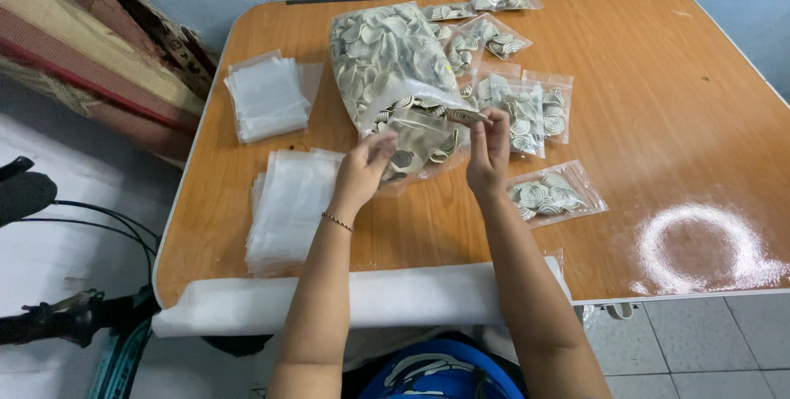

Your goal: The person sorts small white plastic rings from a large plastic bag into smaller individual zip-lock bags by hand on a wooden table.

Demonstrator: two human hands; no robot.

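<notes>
Grip: left hand (362, 170) and right hand (489, 152) each pinch the small clear pouch (415, 150), fingers closed on its mouth edges, just above the counter (658, 119).
Handling: light, limp, slippery film; hold by the rim.
Near: empty pouch stack (288, 210).
Far: big bag of spiral discs (387, 57) touches the pouch, crowding it; filled packets (527, 107) beside.

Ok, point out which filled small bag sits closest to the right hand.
The filled small bag lying alone just right of the right hand, nearest the table's front edge; the other filled bags cluster farther back beside the big bag.
</notes>
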